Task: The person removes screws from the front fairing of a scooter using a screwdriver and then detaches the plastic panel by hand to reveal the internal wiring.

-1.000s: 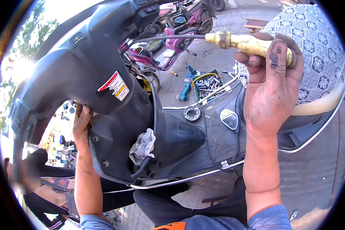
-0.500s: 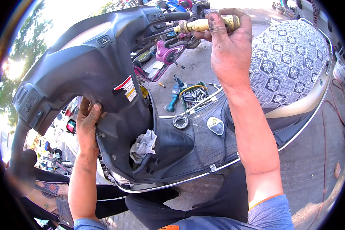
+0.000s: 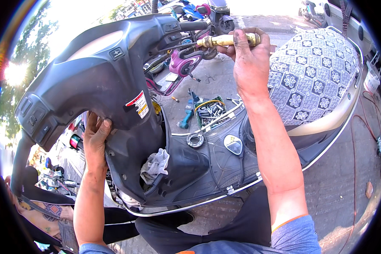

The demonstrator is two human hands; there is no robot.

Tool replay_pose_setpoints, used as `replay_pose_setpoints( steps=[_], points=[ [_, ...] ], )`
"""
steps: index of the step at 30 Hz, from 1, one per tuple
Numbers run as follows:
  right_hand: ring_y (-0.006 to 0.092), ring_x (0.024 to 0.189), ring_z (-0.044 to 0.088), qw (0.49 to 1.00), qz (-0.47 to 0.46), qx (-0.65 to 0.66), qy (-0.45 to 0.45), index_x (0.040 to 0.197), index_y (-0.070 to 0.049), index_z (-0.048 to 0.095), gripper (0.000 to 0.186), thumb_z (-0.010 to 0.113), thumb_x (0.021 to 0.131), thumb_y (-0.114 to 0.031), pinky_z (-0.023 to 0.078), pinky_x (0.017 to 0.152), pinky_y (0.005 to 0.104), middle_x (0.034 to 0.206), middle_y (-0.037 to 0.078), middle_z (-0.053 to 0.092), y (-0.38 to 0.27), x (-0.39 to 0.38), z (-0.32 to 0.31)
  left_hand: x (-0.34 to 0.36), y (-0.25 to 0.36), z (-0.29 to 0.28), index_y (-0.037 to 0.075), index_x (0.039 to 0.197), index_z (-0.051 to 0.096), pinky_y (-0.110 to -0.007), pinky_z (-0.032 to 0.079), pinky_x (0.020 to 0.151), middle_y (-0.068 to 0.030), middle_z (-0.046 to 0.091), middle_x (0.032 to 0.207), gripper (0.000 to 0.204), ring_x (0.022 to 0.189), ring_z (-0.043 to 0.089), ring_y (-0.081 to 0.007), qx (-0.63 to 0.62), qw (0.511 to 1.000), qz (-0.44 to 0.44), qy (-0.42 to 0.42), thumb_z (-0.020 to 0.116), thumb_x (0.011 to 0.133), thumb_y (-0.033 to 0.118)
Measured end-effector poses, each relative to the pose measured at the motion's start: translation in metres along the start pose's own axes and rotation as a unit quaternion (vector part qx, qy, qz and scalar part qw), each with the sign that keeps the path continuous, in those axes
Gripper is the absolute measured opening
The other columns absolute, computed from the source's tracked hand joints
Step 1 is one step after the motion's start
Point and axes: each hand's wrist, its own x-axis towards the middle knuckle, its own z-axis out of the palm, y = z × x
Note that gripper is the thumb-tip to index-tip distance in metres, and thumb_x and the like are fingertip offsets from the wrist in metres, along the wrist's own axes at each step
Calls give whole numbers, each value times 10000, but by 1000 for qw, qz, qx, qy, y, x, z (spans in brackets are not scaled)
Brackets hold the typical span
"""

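Observation:
My right hand [image 3: 253, 67] is closed round the worn, yellowish handle of a screwdriver [image 3: 216, 41]. Its shaft points left to the side of the black handlebar cover [image 3: 101, 78] of a scooter, below the right grip; I cannot tell whether the tip sits in a screw. Lower left, my left hand [image 3: 95, 142] grips the edge of the scooter's black front panel [image 3: 133, 146], just under the handlebar cover. Its thumb shows in front, while some of its fingers are hidden behind the plastic. A crumpled grey rag [image 3: 155, 165] lies in the panel's open pocket.
The footboard bears a round metal ring [image 3: 195, 140], a mirror [image 3: 233, 144] and a cable. Beyond it are a tray of bolts and sockets [image 3: 211, 113] and a teal power tool [image 3: 187, 114]. A patterned cover [image 3: 317, 72] wraps the seat. Another person's leg [image 3: 42, 216] shows lower left.
The screwdriver and right hand appear slightly lower and further left, and the whole view has shifted a little. Both hands keep their holds.

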Motion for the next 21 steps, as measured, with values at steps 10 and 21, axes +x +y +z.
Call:
replay_pose_setpoints(
  steps=[10,21],
  points=[
    [86,653,625,892,-92,-431,-103,971,-25,627,568,834,922,-552,500,590,272,701,32,661,-71,20,12,0,-3,1,7,1581,442,-371,518,1083,-161,635,1451,734,1285,647,-247,-51,998,8,-26,800,989,253],
    [161,838,663,848,-10,-440,-297,1161,-66,643,292,712,1045,-325,537,778,349,930,117,703,-110,38,6,0,1,3,-10,1513,498,-351,512,1042,-161,663,1385,613,1222,648,-221,-72,996,17,-44,767,984,144]
  ],
)
